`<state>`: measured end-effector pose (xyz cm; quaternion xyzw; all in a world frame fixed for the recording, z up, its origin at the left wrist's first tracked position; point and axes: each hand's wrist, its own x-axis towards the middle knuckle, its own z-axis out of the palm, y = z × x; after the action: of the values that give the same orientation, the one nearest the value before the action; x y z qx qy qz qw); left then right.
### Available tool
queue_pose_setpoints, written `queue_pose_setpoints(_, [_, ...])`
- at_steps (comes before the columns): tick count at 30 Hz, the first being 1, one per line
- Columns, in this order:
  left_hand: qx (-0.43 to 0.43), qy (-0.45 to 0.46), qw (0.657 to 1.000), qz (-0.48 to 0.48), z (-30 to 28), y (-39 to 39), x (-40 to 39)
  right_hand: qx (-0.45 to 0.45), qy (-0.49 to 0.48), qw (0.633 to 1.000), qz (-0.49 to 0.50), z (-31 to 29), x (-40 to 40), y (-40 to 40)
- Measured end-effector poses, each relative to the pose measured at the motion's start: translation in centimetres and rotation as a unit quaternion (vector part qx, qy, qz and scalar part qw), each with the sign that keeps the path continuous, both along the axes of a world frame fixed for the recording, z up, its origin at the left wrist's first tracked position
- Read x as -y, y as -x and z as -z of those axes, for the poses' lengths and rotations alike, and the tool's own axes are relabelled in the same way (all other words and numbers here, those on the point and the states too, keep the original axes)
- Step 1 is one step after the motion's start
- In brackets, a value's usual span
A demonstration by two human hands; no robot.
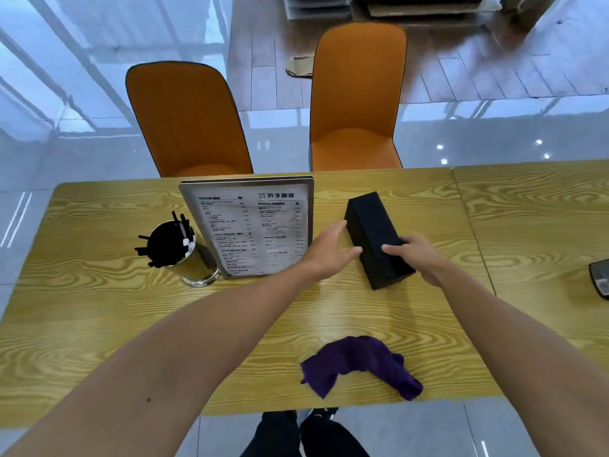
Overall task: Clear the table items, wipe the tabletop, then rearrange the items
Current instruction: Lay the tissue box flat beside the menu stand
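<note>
A long black box (372,229) lies at a slant on the wood-grain table (99,301), right of centre. My left hand (331,253) touches the box's left side with straight fingers. My right hand (417,255) grips its near right end, thumb across the top. A framed menu stand (250,225) stands upright just left of my left hand. Left of the menu is a metal cup (189,258) holding several black straws. A crumpled purple cloth (359,364) lies near the table's front edge.
Two orange chairs (188,120) (357,100) stand behind the far edge. A second table (534,206) joins on the right, with a dark device (601,278) at the frame edge. My dark trousers and shoes (306,430) show below the front edge.
</note>
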<state>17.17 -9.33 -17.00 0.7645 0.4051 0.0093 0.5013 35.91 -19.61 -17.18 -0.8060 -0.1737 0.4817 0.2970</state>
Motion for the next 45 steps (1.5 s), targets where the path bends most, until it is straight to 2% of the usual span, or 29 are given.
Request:
queue_pose_setpoints(3, [-0.002,-0.008,1.000,-0.010,0.7,-1.2,-0.4,0.009,-0.011,0.999,-0.042,1.0,0.3,-0.3])
queue_pose_setpoints(6, [-0.004,-0.029,0.999,-0.045,1.1,-2.1,-0.2,0.106,-0.001,0.985,-0.134,1.9,0.6,-0.2])
queue_pose_setpoints(7, [-0.009,-0.034,0.998,-0.052,1.3,-2.3,0.1,0.160,0.010,0.968,-0.191,2.1,0.8,0.0])
queue_pose_setpoints(9, [-0.030,-0.025,0.998,-0.051,1.8,-2.3,0.7,0.279,0.045,0.906,-0.316,2.3,1.5,0.4])
queue_pose_setpoints(11, [-0.049,-0.005,0.998,-0.050,3.0,-2.0,1.3,0.346,0.059,0.854,-0.385,2.7,2.4,1.1])
queue_pose_setpoints(15, [-0.080,0.021,0.995,-0.060,5.4,-0.9,3.1,0.399,0.053,0.814,-0.418,4.8,4.8,2.5])
queue_pose_setpoints(17, [-0.084,0.014,0.994,-0.062,6.1,-0.2,3.9,0.413,0.046,0.807,-0.420,5.6,6.0,3.1])
queue_pose_setpoints(20, [-0.080,0.033,0.991,-0.107,6.8,0.6,4.2,0.380,-0.016,0.854,-0.355,6.3,7.6,3.5])
queue_pose_setpoints(22, [-0.089,0.051,0.984,-0.149,7.2,1.0,4.2,0.385,-0.054,0.882,-0.268,6.2,8.5,3.4])
queue_pose_setpoints(24, [-0.085,0.059,0.979,-0.177,7.6,1.4,4.3,0.384,-0.043,0.908,-0.162,5.8,8.8,3.2])
queue_pose_setpoints(27, [-0.060,0.071,0.974,-0.205,7.8,1.9,4.3,0.238,0.033,0.971,0.009,5.5,8.0,2.5])
queue_pose_setpoints(29, [-0.049,0.080,0.971,-0.220,7.7,2.2,4.3,0.161,0.050,0.984,0.061,5.8,7.3,2.0])
queue_pose_setpoints(33, [-0.041,0.089,0.961,-0.257,7.7,2.6,4.3,0.142,0.027,0.987,0.073,6.3,5.9,2.0])
queue_pose_setpoints(45, [-0.036,0.064,0.953,-0.293,8.1,4.7,4.1,0.166,0.009,0.986,-0.004,7.2,3.6,2.9])
